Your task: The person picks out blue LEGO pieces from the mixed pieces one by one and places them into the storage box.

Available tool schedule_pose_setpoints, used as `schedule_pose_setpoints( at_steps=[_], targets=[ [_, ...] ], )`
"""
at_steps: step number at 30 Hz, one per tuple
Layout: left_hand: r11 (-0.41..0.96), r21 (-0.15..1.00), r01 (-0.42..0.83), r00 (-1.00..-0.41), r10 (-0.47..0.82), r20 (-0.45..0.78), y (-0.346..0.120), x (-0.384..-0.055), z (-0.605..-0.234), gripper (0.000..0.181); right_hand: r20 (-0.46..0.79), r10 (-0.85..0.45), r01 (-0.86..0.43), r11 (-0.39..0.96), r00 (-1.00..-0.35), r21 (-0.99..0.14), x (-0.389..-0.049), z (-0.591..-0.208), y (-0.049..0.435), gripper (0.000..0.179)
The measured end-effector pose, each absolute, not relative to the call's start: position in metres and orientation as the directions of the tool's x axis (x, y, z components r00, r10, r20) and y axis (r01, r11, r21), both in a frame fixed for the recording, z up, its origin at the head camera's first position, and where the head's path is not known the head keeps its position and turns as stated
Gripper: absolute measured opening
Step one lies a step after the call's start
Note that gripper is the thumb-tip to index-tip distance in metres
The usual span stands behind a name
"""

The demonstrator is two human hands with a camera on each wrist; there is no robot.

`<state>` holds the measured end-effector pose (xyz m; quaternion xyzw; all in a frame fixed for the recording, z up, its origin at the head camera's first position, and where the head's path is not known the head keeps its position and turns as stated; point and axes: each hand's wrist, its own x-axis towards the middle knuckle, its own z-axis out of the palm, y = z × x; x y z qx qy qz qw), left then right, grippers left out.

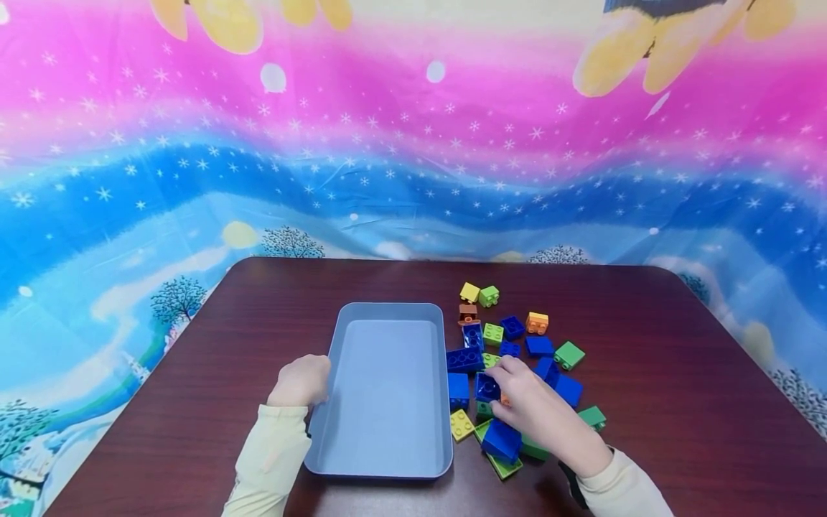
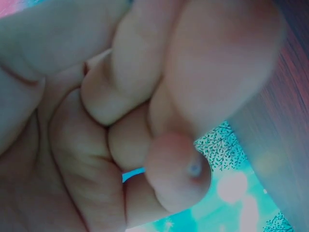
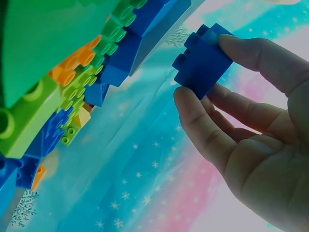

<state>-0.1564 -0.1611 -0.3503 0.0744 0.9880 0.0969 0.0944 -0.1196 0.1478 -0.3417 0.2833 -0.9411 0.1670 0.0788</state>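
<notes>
In the right wrist view a blue toy brick [image 3: 205, 63] with studs along one side is pinched between the thumb and fingertips of my right hand [image 3: 260, 130]. The head view places this right hand [image 1: 539, 409] over the pile of bricks, right of the grey-blue tray [image 1: 388, 470]. At the tray's left rim is my left hand [image 1: 301, 380], its fingers curled. Close up, the left wrist view shows that hand [image 2: 111, 121] with fingers folded toward the palm and no object visible among them. The tray's floor is bare.
Loose bricks lie along the tray's right side, among them a yellow brick [image 1: 461, 425], an orange brick [image 1: 537, 323], a green brick [image 1: 569, 355] and a blue brick [image 1: 502, 441]. Everything stands on a dark brown table [image 1: 194, 359]. Behind it hangs a colourful printed cloth [image 1: 413, 165].
</notes>
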Motion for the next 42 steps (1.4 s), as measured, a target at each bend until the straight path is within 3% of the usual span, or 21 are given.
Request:
schedule_pose_setpoints(
  at_steps=[27,36,42],
  targets=[
    [0.970,0.210,0.122,-0.977,0.154,-0.147,-0.162,-0.158,-0.351,0.026,0.261,-0.577,-0.626,0.759,-0.774,-0.179,-0.114,-0.344,0.118,0.032],
    [0.970,0.206,0.127,-0.977,0.158,-0.146,-0.162,-0.159,-0.352,0.025,0.283,-0.638,-0.690,0.707,-0.716,-0.153,-0.111,-0.344,0.105,0.030],
    [0.972,0.197,0.126,-0.977,0.157,-0.147,-0.163,-0.158,-0.351,0.025,0.255,-0.640,-0.683,0.716,-0.725,-0.144,-0.109,-0.346,0.100,0.029]
  ],
)
